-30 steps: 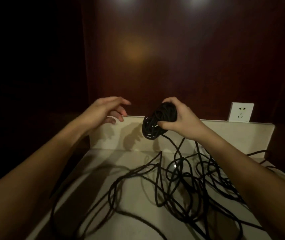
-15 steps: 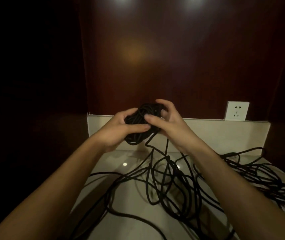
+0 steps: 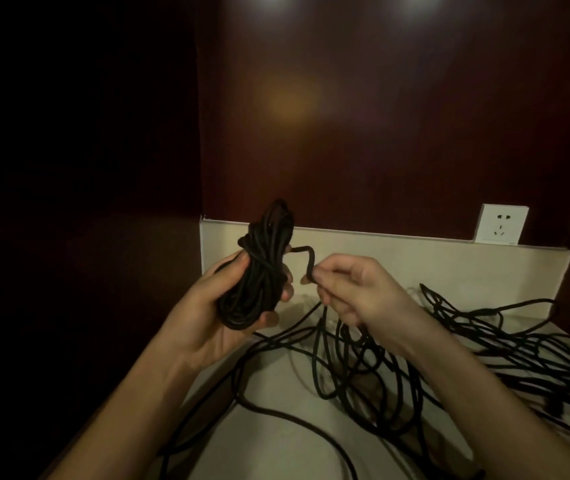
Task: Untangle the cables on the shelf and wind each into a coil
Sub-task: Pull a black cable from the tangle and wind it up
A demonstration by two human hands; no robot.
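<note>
My left hand (image 3: 207, 313) grips a wound coil of black cable (image 3: 259, 268), held upright above the pale shelf (image 3: 276, 455). A short strand (image 3: 306, 258) leaves the coil's right side and bends down into my right hand (image 3: 352, 292), which pinches it between thumb and fingers just right of the coil. From under the right hand the cable drops into a loose black tangle of cables (image 3: 449, 362) spread over the shelf's middle and right.
A pale upstand (image 3: 415, 265) runs along the shelf's back, with dark wood panelling above it. A white wall socket (image 3: 500, 224) sits on the panelling at the back right. The left side beyond the shelf is dark.
The coil has passed fully into my left hand. My right hand has let go of the coil, moved right and taken hold of the strand coming off it.
</note>
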